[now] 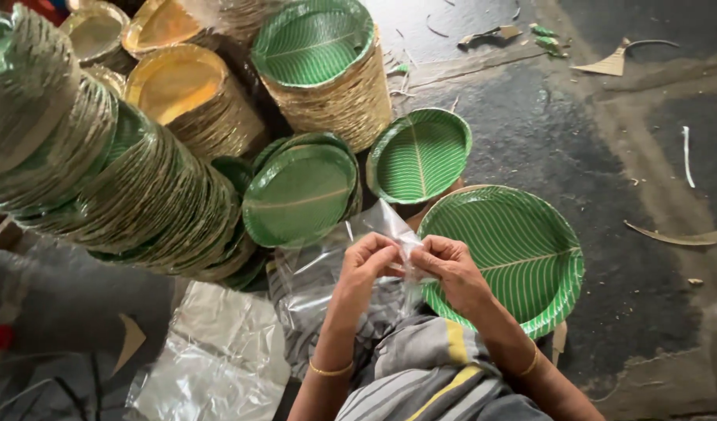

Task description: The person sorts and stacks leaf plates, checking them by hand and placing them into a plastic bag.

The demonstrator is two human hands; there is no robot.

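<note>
A clear plastic bag (378, 226) is held up at the centre of the view, pinched at its top edge by both hands. The left hand (366, 261) is closed, fingers and thumb clamped on the film. The right hand (450, 269) is closed likewise on the same edge, just beside the left, the fingertips of the 2 hands nearly touching. A thin bangle is seen on each wrist.

More clear plastic bags (311, 288) are crumpled on the floor beneath the hands, and a further sheet of plastic (214, 359) is spread near left.

A large green leaf-pattern plate (522, 249) is lying flat just right of the right hand, partly hidden behind it. A smaller green plate (419, 154) is propped tilted farther off. A low stack of green plates (300, 193) is set left of it. A long leaning stack of plates (116, 175) is laid across the left. A tall stack topped by a green plate (323, 58) is placed far centre, with gold-faced stacks (179, 86) to its left.

Paper scraps (608, 62) are scattered on the dark floor (623, 179) at right.
</note>
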